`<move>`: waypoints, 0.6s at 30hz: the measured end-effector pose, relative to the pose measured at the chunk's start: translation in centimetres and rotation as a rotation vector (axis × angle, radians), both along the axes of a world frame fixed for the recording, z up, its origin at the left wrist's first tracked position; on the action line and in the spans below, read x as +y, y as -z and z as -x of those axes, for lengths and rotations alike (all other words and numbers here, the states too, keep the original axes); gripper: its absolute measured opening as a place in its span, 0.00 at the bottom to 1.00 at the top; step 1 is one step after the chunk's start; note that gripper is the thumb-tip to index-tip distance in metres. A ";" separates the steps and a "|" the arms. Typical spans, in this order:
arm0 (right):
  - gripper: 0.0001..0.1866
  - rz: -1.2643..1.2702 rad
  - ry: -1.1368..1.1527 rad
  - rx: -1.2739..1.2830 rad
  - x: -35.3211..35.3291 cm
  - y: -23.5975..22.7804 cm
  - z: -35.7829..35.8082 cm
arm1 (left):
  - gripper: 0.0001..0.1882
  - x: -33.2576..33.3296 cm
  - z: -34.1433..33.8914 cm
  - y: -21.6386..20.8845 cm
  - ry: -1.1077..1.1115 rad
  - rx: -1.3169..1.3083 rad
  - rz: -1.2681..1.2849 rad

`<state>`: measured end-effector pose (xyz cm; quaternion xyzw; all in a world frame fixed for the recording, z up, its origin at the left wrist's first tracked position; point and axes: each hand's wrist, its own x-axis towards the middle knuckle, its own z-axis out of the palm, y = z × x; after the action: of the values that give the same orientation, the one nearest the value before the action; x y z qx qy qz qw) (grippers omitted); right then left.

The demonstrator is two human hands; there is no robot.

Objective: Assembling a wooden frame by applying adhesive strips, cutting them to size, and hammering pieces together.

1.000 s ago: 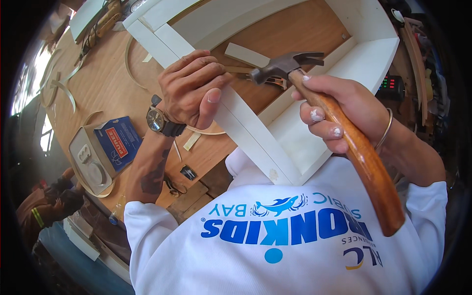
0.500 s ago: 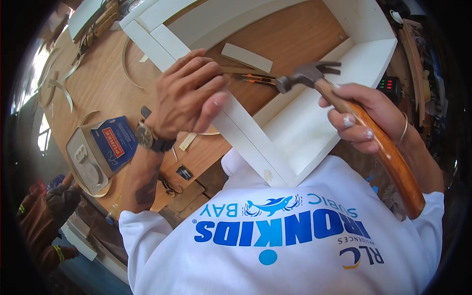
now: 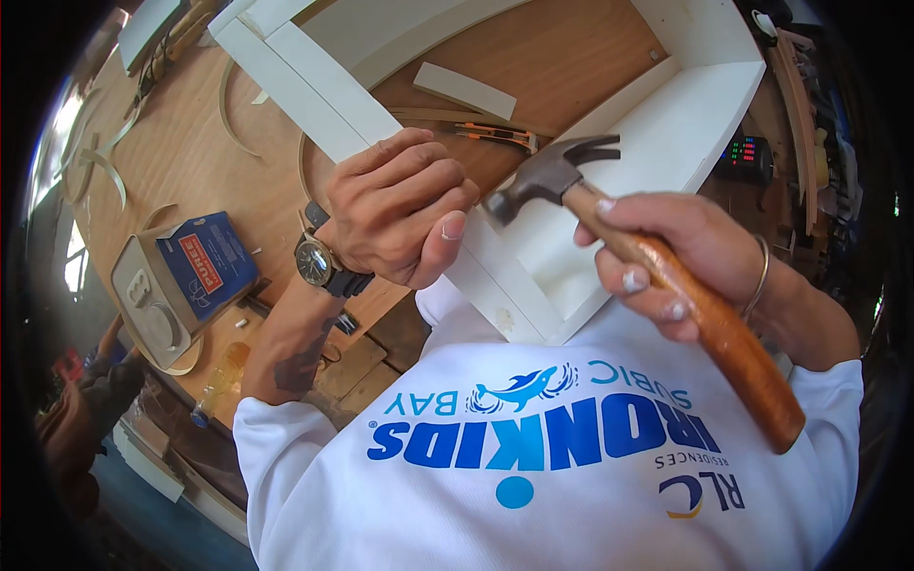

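My right hand (image 3: 681, 252) is wrapped round the wooden handle of a claw hammer (image 3: 752, 381). The hammer's dark metal head is above the white frame, its striking face just right of my left hand and its claw pointing away to the right. My left hand (image 3: 400, 209) is closed, knuckles up, over the white rail of a box-like wooden frame (image 3: 509, 285). Its fingertips are hidden, so whatever they hold cannot be made out. Inside the frame lie an orange utility knife (image 3: 497, 135) and a white offcut strip (image 3: 465, 90).
A brown wooden worktable (image 3: 190, 124) carries a blue-and-grey box (image 3: 186, 281) and curled edging strips (image 3: 105, 171). A clear bottle (image 3: 224, 381) lies by the table's near edge. A black device with lit digits (image 3: 745, 157) stands at right. Another person's dark sleeve (image 3: 95, 400) shows far left.
My left hand has slid nearer along the white rail. The hammer has moved left, its head coming closer to that hand. The view has shifted slightly.
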<state>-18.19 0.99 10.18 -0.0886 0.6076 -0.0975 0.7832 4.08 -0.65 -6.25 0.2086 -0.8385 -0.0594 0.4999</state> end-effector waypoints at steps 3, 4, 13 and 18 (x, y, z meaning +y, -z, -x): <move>0.17 0.005 -0.063 0.017 0.1 0.0 0.0 | 0.10 0.1 0.0 0.0 -0.005 0.002 0.006; 0.17 0.007 -0.100 0.028 0.1 0.0 0.0 | 0.10 0.2 0.0 0.0 -0.002 0.003 -0.002; 0.17 0.019 -0.224 0.041 -0.1 -0.3 1.0 | 0.11 0.1 0.1 0.0 0.017 0.000 -0.014; 0.17 0.269 -0.303 0.147 0.7 -0.5 2.5 | 0.13 0.2 0.1 -0.1 0.017 -0.016 -0.019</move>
<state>-20.66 1.71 10.63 -0.2894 0.6245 -0.0522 0.7236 3.99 -0.49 -6.13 0.2069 -0.8435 -0.0699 0.4907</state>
